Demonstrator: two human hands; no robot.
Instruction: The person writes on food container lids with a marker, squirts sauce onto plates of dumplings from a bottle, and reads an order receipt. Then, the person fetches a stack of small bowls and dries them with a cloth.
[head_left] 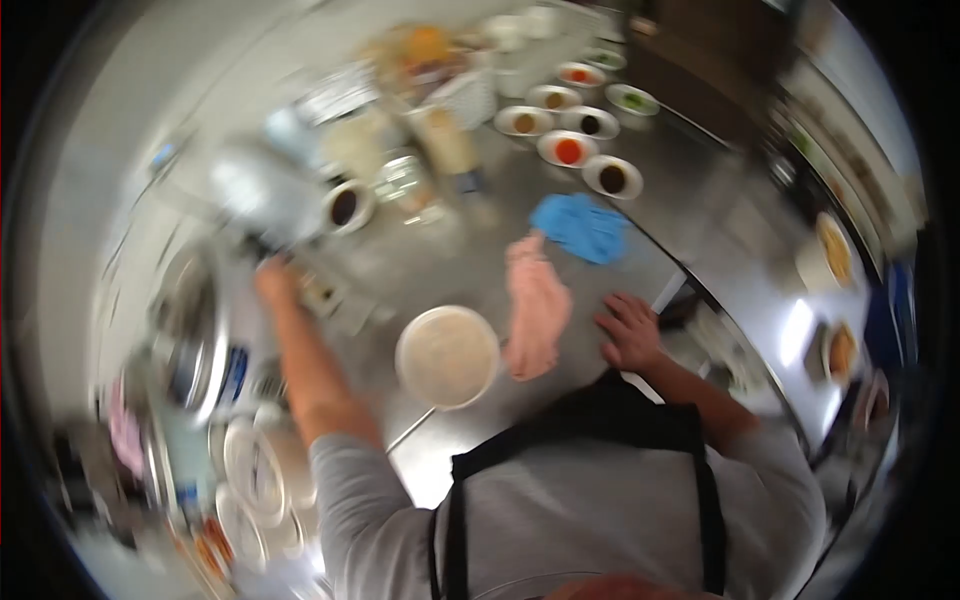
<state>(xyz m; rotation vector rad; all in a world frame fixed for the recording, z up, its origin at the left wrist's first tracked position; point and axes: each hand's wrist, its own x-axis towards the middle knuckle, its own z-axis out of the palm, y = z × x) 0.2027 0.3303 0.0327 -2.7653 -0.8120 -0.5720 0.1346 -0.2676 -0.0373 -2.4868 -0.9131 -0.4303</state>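
My left hand point(274, 280) reaches out to the far left of the steel counter, blurred, with its fingers curled at a dark part below a large silvery rounded thing point(262, 195). What the fingers grip is too smeared to make out. My right hand point(630, 332) lies flat on the counter's right edge, fingers spread, holding nothing. Left of it lies a crumpled pink cloth point(536, 310), with a blue cloth point(580, 227) just beyond. In front of my body stands a round white tub point(447, 357) with pale contents.
Several small white bowls point(568, 150) of sauces and garnishes stand at the back right. A cup of dark liquid point(346, 207) and a clear glass jar point(402, 182) are at the back left. Stacked white containers point(255, 470) stand at lower left. More food bowls point(826, 252) are on the right.
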